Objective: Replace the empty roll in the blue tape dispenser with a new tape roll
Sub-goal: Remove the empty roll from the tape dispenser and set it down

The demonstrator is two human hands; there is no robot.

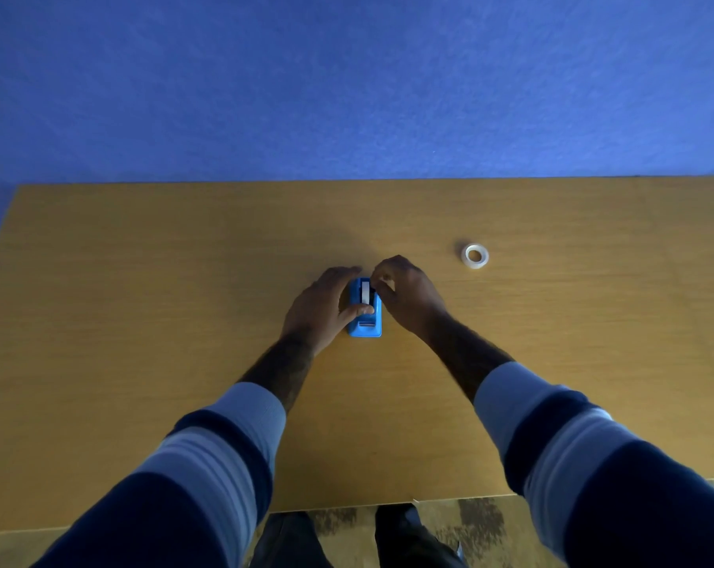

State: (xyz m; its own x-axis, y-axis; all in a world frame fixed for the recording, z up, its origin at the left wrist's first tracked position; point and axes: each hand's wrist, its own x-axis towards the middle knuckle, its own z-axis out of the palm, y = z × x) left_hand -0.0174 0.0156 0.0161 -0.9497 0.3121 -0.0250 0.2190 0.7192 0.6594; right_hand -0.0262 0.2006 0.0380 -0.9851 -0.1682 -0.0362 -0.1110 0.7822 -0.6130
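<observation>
A small blue tape dispenser [365, 325] stands on the wooden table [142, 280], near its middle. A white roll [365, 292] sits in its slot, seen edge-on. My left hand [320, 309] wraps the dispenser's left side, thumb laid across its top. My right hand [408, 297] is at the dispenser's right side, its fingertips pinched at the roll. A separate clear tape roll [476, 255] lies flat on the table to the right, apart from both hands.
A blue wall [347, 75] rises behind the table's far edge. The table's near edge runs just above my legs [359, 539] and the patterned floor.
</observation>
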